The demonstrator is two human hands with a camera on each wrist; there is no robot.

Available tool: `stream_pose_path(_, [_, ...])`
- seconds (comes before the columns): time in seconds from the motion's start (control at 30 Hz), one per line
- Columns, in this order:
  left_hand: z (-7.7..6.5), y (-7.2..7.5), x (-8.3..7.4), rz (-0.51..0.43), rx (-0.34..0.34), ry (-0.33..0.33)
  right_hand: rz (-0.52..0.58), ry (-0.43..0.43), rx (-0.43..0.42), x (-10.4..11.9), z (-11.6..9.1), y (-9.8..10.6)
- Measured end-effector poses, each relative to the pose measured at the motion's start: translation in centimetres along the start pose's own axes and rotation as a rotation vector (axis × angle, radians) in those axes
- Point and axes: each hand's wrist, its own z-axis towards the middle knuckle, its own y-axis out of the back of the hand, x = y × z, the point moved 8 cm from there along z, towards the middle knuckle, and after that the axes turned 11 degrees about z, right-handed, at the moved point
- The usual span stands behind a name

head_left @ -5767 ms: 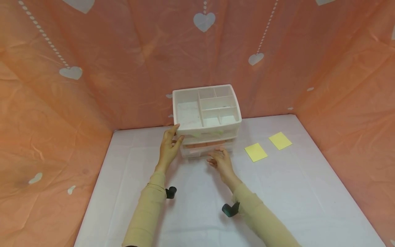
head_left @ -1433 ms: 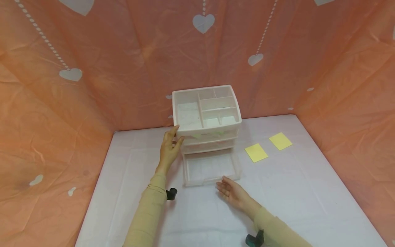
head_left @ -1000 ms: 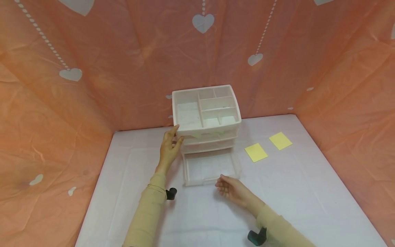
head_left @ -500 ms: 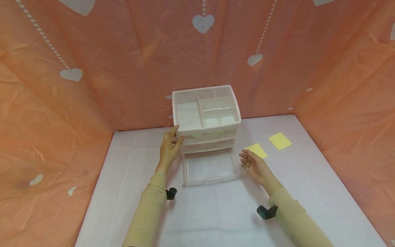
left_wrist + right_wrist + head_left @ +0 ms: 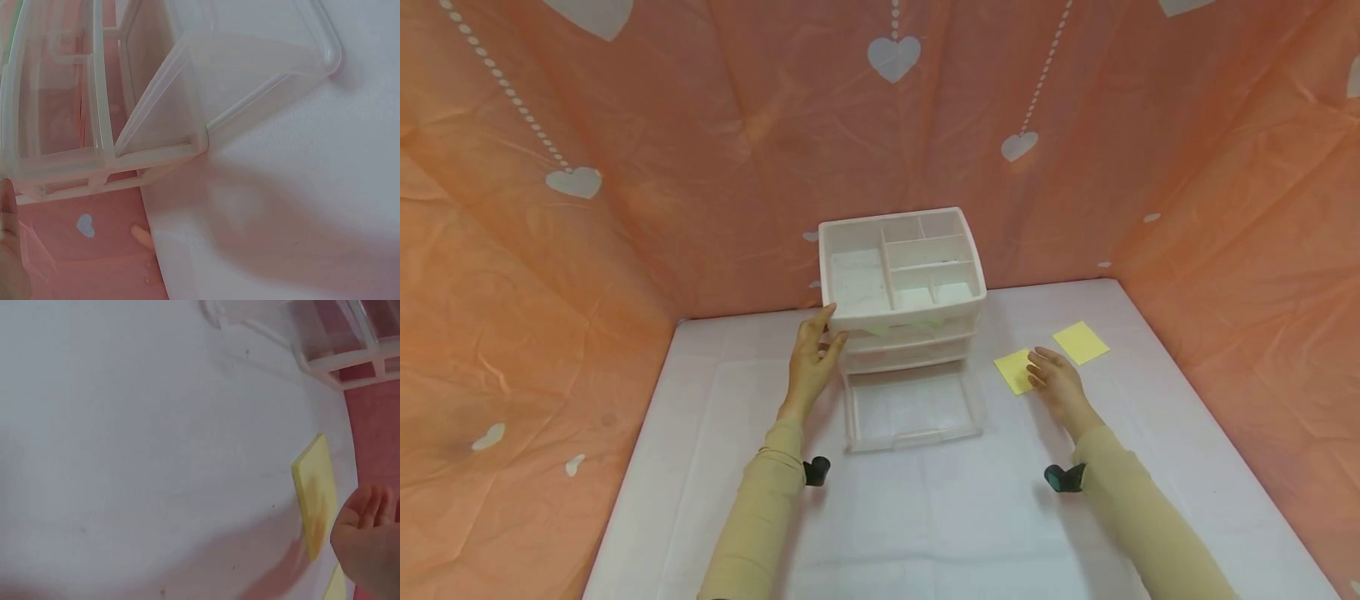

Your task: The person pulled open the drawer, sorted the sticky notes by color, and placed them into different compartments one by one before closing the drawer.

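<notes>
A white plastic drawer organizer (image 5: pixel 902 312) stands against the back curtain. Its clear bottom drawer (image 5: pixel 913 408) is pulled out and holds nothing visible. My left hand (image 5: pixel 808 358) grips the organizer's front left corner, index finger at the upper rim and thumb on the front. Only part of that hand appears in the left wrist view. My right hand (image 5: pixel 1060 387) hovers with loosely bent fingers over the right part of the nearer yellow sticky note pad (image 5: pixel 1013 372), holding nothing. In the right wrist view the same pad (image 5: pixel 314 487) lies flat, its thickness showing, just below the hand (image 5: pixel 369 544).
A second yellow sticky note pad (image 5: pixel 1081 342) lies farther back to the right. White cloth covers the table (image 5: pixel 910 525). Orange curtains (image 5: pixel 760 167) with white hearts enclose the back and both sides. The organizer's top tray has several compartments. Each wrist wears a small black camera.
The bottom drawer has come out toward me since the earliest frame. My right hand has left the drawer's front and moved right to the nearer pad. My left hand has stayed on the corner.
</notes>
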Motion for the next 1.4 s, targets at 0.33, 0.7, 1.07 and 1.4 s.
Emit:
stream_pose_path(0.33, [-0.1, 0.0, 0.1, -0.010, -0.001, -0.001, -0.334, 0.060, -0.144, -0.7, 1.1, 2.0])
stream_pose_path(0.7, [-0.1, -0.2, 0.1, -0.006, 0.027, 0.015, -0.527, 0.019, -0.166, -1.8, 1.2, 3.0])
stream_pose_path(1.07, [0.0, -0.2, 0.2, -0.007, 0.033, 0.021, -0.730, 0.061, -0.251, -1.7, 1.4, 3.3])
stream_pose_path(1.4, [0.0, -0.2, 0.3, -0.008, 0.039, 0.033, -0.849, 0.074, -0.239, -1.5, 1.4, 3.4])
